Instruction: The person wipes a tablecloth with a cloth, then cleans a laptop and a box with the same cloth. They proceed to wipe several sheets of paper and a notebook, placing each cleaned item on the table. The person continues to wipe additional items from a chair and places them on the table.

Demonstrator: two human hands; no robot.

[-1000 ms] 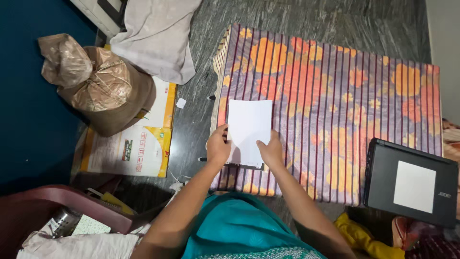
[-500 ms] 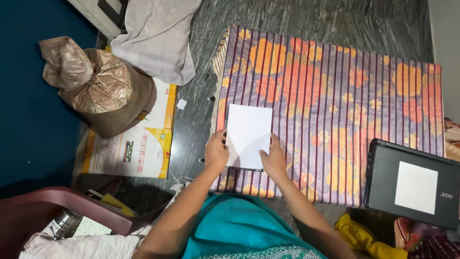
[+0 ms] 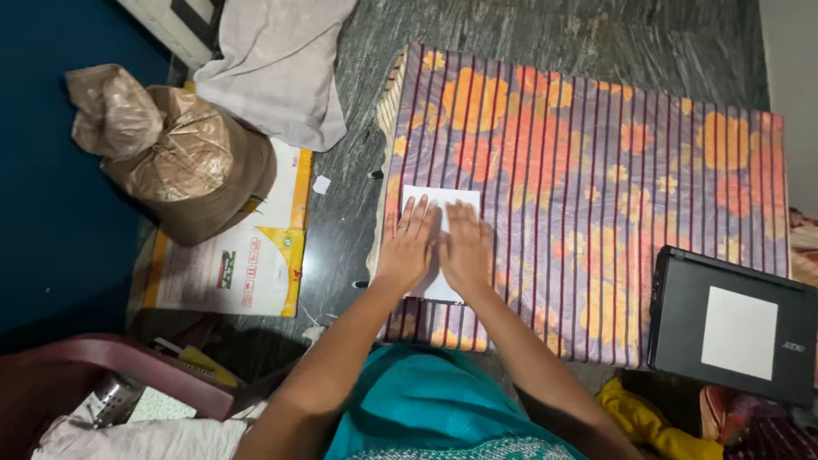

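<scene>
White paper [image 3: 443, 198] flat under both hands, L hand [image 3: 407, 243] & R hand [image 3: 465, 247].

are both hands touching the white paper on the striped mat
Touching. The head view shows the left hand and right hand lying flat, palms down, on the white paper, covering most of it on the striped mat.

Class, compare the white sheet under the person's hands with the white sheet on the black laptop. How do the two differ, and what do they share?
The white sheet on the mattress is mostly covered by the left hand and right hand pressing flat on it; the white sheet on the laptop lies fully visible and untouched. The first rests on the striped floral mattress, the second on the closed black laptop. Both are plain white and lie flat.
</scene>
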